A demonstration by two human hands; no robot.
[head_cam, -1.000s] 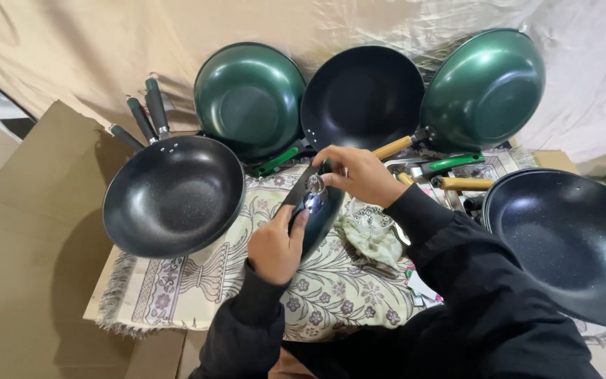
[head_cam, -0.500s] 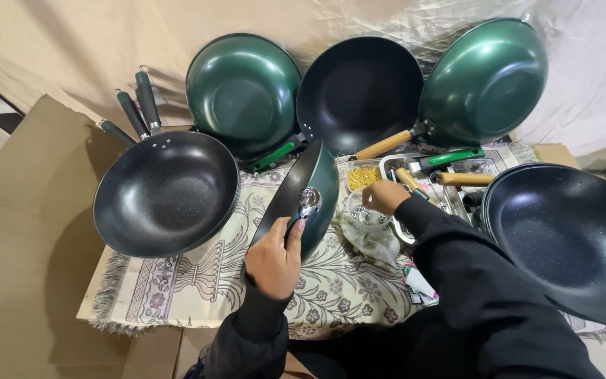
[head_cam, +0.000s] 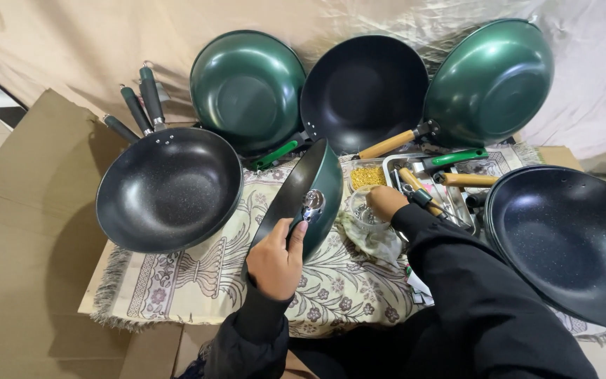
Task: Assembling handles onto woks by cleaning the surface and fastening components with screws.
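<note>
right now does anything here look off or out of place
One thing: the green pan in the left hand has no handle, only a bare metal bracket, and is held on edge. Loose handles lie in the metal tray by the right hand. Nothing looks spilled or broken.

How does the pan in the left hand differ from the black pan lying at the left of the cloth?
The held pan is green outside and stands on edge, gripped by the left hand; the black pan lies flat, inside up, untouched. The held pan shows a bare metal bracket with no handle; the black pan adjoins dark handles. Both have dark speckled insides.
</note>
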